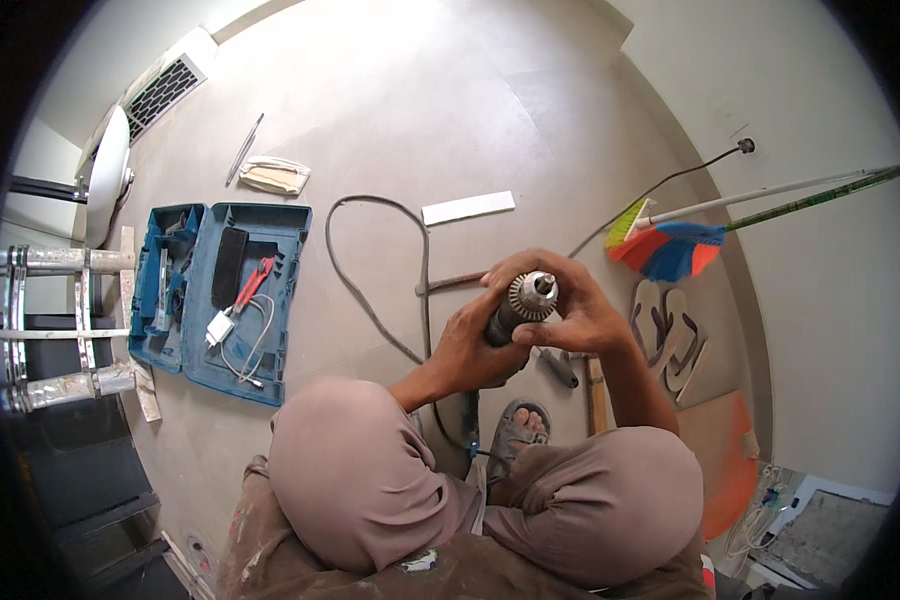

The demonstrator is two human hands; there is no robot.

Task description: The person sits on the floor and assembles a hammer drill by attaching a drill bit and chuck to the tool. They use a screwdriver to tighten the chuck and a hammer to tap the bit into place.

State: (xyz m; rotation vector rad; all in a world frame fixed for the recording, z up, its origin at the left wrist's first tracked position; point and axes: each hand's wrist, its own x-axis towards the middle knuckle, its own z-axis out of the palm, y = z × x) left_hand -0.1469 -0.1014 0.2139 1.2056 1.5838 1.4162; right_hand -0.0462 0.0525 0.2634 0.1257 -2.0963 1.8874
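Between my knees I hold a power drill (pixel 510 318) with its toothed metal chuck (pixel 533 297) facing up. My left hand (pixel 467 345) is closed around the dark drill body just below the chuck. Curled around the far and right sides of the chuck, my right hand (pixel 582 308) has its thumb near the toothed ring. The chuck's nose shows at the top; I cannot tell whether a bit sits in it. Most of the drill's body is hidden by my hands. A black cord (pixel 378 340) loops over the floor on the left.
An opened blue tool case (pixel 295 240) holds red-handled pliers (pixel 254 284) and a white charger (pixel 220 327). A white strip (pixel 468 207) and a hammer (pixel 455 283) lie ahead. Right are a colourful broom (pixel 670 250), flip-flops (pixel 682 340) and a plugged-in wall plug (pixel 746 146). A ladder (pixel 70 320) is left.
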